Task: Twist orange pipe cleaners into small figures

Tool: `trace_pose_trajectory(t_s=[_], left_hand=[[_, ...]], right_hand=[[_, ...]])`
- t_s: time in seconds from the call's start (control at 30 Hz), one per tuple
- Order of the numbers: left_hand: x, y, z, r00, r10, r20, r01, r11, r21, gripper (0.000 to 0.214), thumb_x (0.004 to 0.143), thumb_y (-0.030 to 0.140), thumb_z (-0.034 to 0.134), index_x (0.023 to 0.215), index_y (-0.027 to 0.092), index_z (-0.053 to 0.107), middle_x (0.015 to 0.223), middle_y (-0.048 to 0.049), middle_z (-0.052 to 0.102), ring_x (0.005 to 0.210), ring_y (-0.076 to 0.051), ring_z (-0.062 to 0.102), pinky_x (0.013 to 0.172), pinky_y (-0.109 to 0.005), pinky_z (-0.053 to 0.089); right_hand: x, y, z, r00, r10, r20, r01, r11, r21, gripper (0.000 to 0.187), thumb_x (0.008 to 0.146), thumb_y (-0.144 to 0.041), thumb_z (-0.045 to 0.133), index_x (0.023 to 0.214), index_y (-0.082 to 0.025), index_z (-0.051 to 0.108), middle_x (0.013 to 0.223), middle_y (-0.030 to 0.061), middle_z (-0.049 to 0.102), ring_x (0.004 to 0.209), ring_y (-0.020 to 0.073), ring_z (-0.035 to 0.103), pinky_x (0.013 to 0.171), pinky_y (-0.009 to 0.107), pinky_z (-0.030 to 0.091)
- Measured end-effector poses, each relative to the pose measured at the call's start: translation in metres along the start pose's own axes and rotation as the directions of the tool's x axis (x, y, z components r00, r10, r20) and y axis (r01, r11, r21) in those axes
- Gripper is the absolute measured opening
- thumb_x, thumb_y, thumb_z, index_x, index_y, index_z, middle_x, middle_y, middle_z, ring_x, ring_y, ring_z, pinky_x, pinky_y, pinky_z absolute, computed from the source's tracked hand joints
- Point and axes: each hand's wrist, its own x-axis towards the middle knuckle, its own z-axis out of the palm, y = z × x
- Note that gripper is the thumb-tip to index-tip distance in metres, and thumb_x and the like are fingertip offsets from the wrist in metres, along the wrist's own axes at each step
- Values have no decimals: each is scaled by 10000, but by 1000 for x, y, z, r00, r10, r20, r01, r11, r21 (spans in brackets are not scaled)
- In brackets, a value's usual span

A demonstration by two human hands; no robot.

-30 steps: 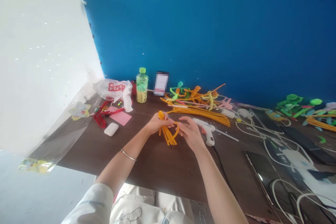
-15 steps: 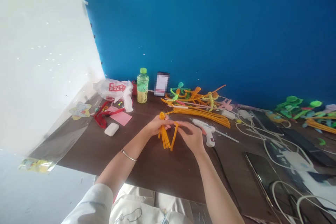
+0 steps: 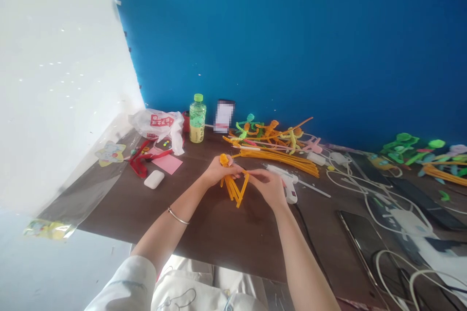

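- Left hand (image 3: pixel 221 171) was closed around the orange pipe cleaner bundle (image 3: pixel 231 189) near its top, just under a twisted orange knob (image 3: pixel 224 159).
- Right hand (image 3: pixel 266 187) was in a narrow pinch on the upper end of a slanted orange strand (image 3: pixel 242 189), close beside the left hand.
- The bundle was held up over the middle of the tabletop (image 3: pixel 204 233), its strands pointing down.
- Done so far: the knob was formed and the strands were gathered beneath it.
- Left as things lay: the lower strand ends were loose and unshaped. The fingers hid the join, so the attachment was hard to judge.
- Versus the earlier frame: the slanted strand had hung almost straight, apart from the bundle. Now it leaned in, and its lower end met the other strand ends.
- Nearby: a hot glue gun (image 3: pixel 290 185) lay just right of the right hand, past a pile of orange pipe cleaners (image 3: pixel 280 163). Pipe cleaner figures (image 3: pixel 251 129) lay farther back.
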Motion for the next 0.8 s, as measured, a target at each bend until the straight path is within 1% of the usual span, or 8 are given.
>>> trace_pose_trajectory(t_s=[0.07, 0.2, 0.33, 0.47, 0.53, 0.6, 0.7, 0.8], left_hand=[[0, 0, 0, 1000, 8, 5, -9, 999, 38, 436, 530, 258, 769, 637, 155, 360, 663, -44, 662, 510, -116, 611, 471, -195, 452], [-1, 1, -1, 999, 2, 41, -7, 992, 128, 444, 532, 275, 761, 625, 163, 341, 693, -59, 672, 428, -91, 557, 366, -162, 332], [-2, 3, -1, 998, -10, 63, -1, 984, 179, 452, 536, 279, 755, 611, 167, 323, 711, -63, 674, 396, -67, 520, 385, -181, 359], [-3, 4, 0, 997, -13, 75, -1, 982, 186, 452, 537, 291, 753, 612, 166, 325, 704, -58, 672, 399, -65, 516, 393, -182, 354], [-3, 4, 0, 997, -15, 79, 1, 984, 179, 453, 535, 294, 753, 615, 166, 326, 698, -51, 669, 404, -63, 514, 402, -185, 358], [-3, 4, 0, 995, -22, 97, 5, 985, 171, 456, 530, 294, 754, 616, 167, 325, 681, -41, 662, 404, -59, 508, 403, -185, 352], [-3, 3, 0, 992, -31, 120, 14, 990, 138, 459, 525, 283, 755, 612, 169, 319, 659, -32, 649, 393, -52, 492, 389, -180, 322], [-2, 1, -1, 993, -30, 117, 19, 995, 96, 462, 520, 269, 756, 604, 172, 312, 606, -8, 622, 392, -51, 483, 387, -179, 307]], right_hand=[[1, 4, -1, 998, 56, 29, -57, 997, 49, 186, 595, -339, 729, 718, -202, 707, 713, 42, 691, 675, 198, 622, 667, 329, 504], [3, 8, -1, 983, 148, 110, -168, 965, 201, 201, 635, -363, 710, 708, -177, 706, 650, 36, 655, 601, 139, 572, 616, 276, 487], [2, 2, -1, 950, 244, 196, -299, 891, 342, 182, 621, -343, 727, 660, -170, 688, 681, 31, 635, 597, 107, 547, 580, 230, 478], [2, -1, 2, 926, 283, 248, -367, 828, 424, 183, 641, -333, 714, 620, -170, 633, 652, 11, 596, 587, 91, 530, 547, 204, 470], [1, -1, 4, 924, 280, 260, -374, 802, 466, 176, 645, -321, 711, 676, -192, 596, 646, -9, 592, 586, 94, 541, 517, 194, 456], [0, -2, 5, 935, 256, 246, -348, 800, 490, 206, 644, -308, 714, 748, -221, 560, 619, -33, 589, 574, 100, 555, 471, 180, 427], [0, -2, 7, 954, 210, 214, -288, 841, 457, 232, 636, -317, 722, 771, -224, 557, 581, -40, 594, 531, 107, 563, 453, 190, 423], [-1, 1, 7, 970, 166, 179, -223, 903, 368, 239, 632, -365, 720, 761, -190, 620, 632, 4, 641, 536, 134, 595, 530, 260, 490]])
